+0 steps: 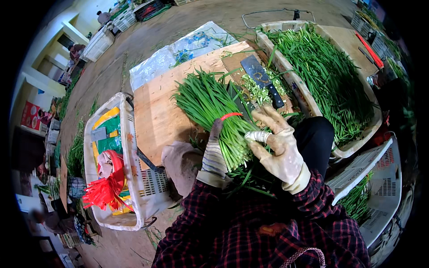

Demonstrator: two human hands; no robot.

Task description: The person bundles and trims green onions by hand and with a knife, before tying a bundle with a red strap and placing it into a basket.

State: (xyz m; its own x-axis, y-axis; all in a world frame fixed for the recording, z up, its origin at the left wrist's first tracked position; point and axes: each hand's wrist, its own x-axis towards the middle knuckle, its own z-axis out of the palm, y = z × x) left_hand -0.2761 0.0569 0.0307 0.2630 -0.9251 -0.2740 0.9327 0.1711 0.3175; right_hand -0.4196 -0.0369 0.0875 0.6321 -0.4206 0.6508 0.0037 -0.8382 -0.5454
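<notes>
A thick bundle of green chives [208, 99] lies over the wooden board in front of me, leaves toward the far left, pale cut stems toward me. Around its middle shows a red tie [231, 115]. My left hand [215, 157], in a striped glove, grips the bundle from its left side, forefinger near the tie. On the right, my right hand [281, 145], in a pale stained glove, has its fingers apart beside the stem ends; whether it touches them I cannot tell. Beyond it a cleaver [255, 71] with a black handle rests among chopped stem bits [254, 91].
Loose chives fill a long white crate [316, 106] at right; another crate [385, 187] stands below it. At left, a white basket [136, 178] holds red strips [105, 190] and coloured bags. Plastic sheeting [154, 67] lies past the wooden board [154, 105]. People sit far left.
</notes>
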